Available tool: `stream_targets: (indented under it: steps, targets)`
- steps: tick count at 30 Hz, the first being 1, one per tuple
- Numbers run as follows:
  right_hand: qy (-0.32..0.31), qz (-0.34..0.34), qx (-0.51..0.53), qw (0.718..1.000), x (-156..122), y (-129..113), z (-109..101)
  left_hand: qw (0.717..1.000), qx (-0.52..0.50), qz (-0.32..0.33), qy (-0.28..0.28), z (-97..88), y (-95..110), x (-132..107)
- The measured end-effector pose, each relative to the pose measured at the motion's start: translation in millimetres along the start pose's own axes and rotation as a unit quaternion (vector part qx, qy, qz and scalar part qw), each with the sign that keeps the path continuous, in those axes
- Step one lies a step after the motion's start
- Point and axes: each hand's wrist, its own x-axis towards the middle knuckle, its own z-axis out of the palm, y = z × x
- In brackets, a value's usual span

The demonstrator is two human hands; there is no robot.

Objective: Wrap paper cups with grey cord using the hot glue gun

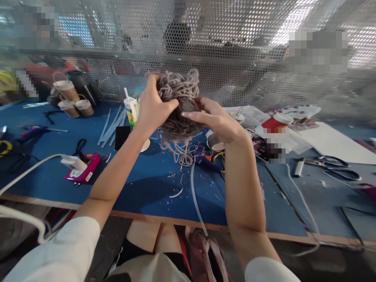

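A thick bundle of grey-brown yarn (182,88) is held up above the table between both hands. My left hand (157,102) grips its left side, with the thumb pressed across the front. On the right side, my right hand (219,119) has its thumb and fingers closed on the bundle. Loose strands hang from the bottom, above a small tangle of yarn (185,158) on the blue table (141,188). Below my right hand lies a blue glue gun (208,162), with a translucent glue stick (196,197) reaching toward the table edge.
Several glue sticks (110,127), a black phone (122,137) and a drink carton (131,109) are left of centre. A pink power strip (84,168) sits nearer the front. Scissors (337,166) and a red cup (276,122) are at right. A perforated metal screen (220,70) stands behind.
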Motion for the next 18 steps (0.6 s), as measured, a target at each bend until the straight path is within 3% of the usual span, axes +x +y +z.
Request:
stream_targets:
  steps: [2,7,10,14,18]
  targets:
    - [0.002,0.001,0.023,1.000,-2.8,-4.9,1.1,1.000,-0.005,0.009,-0.007,2.8,0.7,-2.7]
    - [0.099,-0.011,-0.034,0.994,-2.9,-6.5,1.9,0.997,-0.044,-0.022,-0.057,-1.9,10.3,-3.5]
    - [0.078,-0.002,-0.007,0.997,-4.5,-9.0,2.2,0.992,-0.076,-0.056,-0.080,-6.4,17.7,-3.0]
    - [0.060,-0.007,0.032,0.998,-8.5,-15.5,5.3,0.993,-0.082,-0.049,-0.075,-9.5,26.3,-7.8]
    - [0.090,-0.011,-0.056,0.994,-7.9,-15.4,10.1,0.995,-0.066,-0.046,-0.066,-7.9,30.1,-13.9]
